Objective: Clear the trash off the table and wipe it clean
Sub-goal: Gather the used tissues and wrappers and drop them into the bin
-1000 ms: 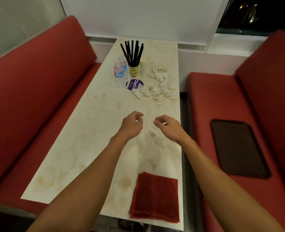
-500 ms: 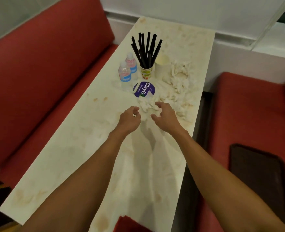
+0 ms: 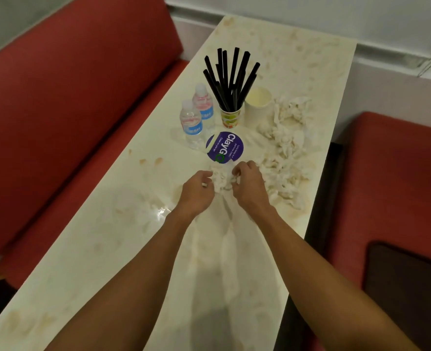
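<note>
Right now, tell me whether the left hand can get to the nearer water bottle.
Probably yes. The left hand sits at the near edge of the tissue pile, and the nearer water bottle stands beyond it to the left, with bare table between. The purple disc lies beside that path, not across it.

Bare left forearm, bare right forearm, both uncovered down to the frame's lower edge, narrow wrists, bare left hand, bare right hand
</note>
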### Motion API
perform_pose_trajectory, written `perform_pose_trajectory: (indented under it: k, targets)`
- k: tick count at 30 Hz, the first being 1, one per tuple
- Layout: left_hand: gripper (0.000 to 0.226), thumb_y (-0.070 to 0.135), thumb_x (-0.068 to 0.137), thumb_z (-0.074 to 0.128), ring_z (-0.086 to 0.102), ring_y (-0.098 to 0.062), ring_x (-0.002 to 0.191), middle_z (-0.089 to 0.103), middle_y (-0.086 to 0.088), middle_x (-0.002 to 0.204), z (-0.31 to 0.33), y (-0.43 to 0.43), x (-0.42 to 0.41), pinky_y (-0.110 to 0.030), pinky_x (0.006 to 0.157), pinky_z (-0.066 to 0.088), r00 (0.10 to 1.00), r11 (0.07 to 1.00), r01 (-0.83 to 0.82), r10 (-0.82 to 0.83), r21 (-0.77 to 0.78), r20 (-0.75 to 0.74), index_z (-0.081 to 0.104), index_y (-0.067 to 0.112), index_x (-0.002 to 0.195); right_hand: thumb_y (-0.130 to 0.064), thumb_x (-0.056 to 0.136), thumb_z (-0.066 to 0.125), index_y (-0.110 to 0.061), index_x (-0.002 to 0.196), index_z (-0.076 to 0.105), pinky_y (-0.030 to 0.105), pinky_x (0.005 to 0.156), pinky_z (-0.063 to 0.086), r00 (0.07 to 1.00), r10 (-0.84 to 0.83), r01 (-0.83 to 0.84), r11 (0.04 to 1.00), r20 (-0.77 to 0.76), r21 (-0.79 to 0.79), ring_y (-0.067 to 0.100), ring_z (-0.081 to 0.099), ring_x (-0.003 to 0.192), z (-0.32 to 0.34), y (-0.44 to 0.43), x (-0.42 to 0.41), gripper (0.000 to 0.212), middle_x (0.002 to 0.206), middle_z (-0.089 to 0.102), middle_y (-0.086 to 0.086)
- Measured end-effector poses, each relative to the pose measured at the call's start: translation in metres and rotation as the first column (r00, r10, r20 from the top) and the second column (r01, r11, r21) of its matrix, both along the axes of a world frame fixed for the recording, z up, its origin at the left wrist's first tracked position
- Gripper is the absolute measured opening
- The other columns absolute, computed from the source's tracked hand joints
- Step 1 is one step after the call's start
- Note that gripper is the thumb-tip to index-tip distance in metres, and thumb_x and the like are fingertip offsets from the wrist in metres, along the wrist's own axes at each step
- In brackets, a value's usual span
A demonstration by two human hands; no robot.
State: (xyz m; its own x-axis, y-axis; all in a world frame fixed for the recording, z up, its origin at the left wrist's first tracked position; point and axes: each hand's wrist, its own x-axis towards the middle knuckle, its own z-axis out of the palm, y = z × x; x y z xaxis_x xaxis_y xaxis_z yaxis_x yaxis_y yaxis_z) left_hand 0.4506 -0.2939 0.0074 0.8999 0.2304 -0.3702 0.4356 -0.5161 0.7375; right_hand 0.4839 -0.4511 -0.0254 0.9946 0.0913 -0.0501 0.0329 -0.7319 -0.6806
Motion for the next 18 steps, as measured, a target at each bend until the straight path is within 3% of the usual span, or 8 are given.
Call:
perform_pose_trajectory:
  k: [4,6,10,14,15,18]
  targets:
    - [0.031,0.02,0.107,0.051,0.06,-0.01,0.102,0.062,0.007,0.122,0.0,-0.006,-0.004,-0.007,0.064,0.041,0.998,0.998,-0.059,0.059,-0.021,0.019,0.061,0.021,0.136,0.011,0.085,0.061,-0.01,0.092,0.067,0.022,0.067,0.046,0.992,-0.122,0.124,0.967,-0.026,0.221,0.014,0.057,0.078,0.007,-0.003,-0.017,0.023,0.093,0.063,0.003]
    - [0.03,0.02,0.107,0.051,0.061,-0.011,0.101,0.063,0.003,0.124,0.0,-0.009,-0.008,-0.008,0.067,0.039,0.996,0.996,-0.085,0.086,-0.041,0.019,0.061,0.02,0.135,0.009,0.086,0.062,-0.011,0.091,0.068,0.022,0.065,0.049,0.98,-0.189,0.198,0.926,-0.06,0.322,0.013,0.058,0.072,0.012,-0.002,-0.026,0.021,0.088,0.065,0.0]
    - [0.025,0.026,0.105,0.052,0.061,-0.013,0.101,0.06,-0.003,0.124,0.004,-0.013,-0.019,-0.013,0.071,0.042,0.987,0.987,-0.149,0.152,-0.062,0.046,0.063,0.02,0.127,0.006,0.086,0.069,-0.012,0.092,0.069,0.019,0.067,0.053,0.949,-0.303,0.303,0.812,-0.084,0.499,0.014,0.063,0.074,0.033,0.003,-0.042,0.018,0.091,0.07,-0.002]
    - [0.034,0.045,0.107,0.044,0.067,-0.02,0.105,0.07,0.0,0.113,0.013,-0.017,-0.03,-0.034,0.089,0.055,0.976,0.96,-0.215,0.219,-0.181,0.004,0.069,0.022,0.113,0.003,0.087,0.071,-0.013,0.093,0.069,0.015,0.068,0.052,0.946,-0.305,0.309,0.755,-0.107,0.579,0.011,0.064,0.078,0.051,0.014,-0.06,0.017,0.091,0.07,-0.006]
    - [0.039,0.048,0.108,0.041,0.069,-0.021,0.102,0.072,-0.001,0.107,0.015,-0.018,-0.032,-0.038,0.087,0.058,0.977,0.954,-0.212,0.214,-0.213,-0.016,0.069,0.021,0.109,0.003,0.087,0.071,-0.013,0.093,0.069,0.015,0.068,0.052,0.952,-0.284,0.296,0.753,-0.114,0.587,0.01,0.065,0.079,0.053,0.018,-0.065,0.018,0.091,0.071,-0.006]
    - [0.044,0.046,0.111,0.035,0.073,-0.018,0.092,0.075,-0.003,0.101,0.023,-0.021,-0.038,-0.026,0.065,0.059,0.966,0.901,-0.26,0.248,-0.347,-0.08,0.07,0.019,0.107,0.005,0.088,0.069,-0.013,0.101,0.069,0.015,0.07,0.054,0.967,-0.194,0.256,0.76,-0.167,0.597,0.006,0.068,0.082,0.055,0.03,-0.077,0.022,0.095,0.072,-0.005]
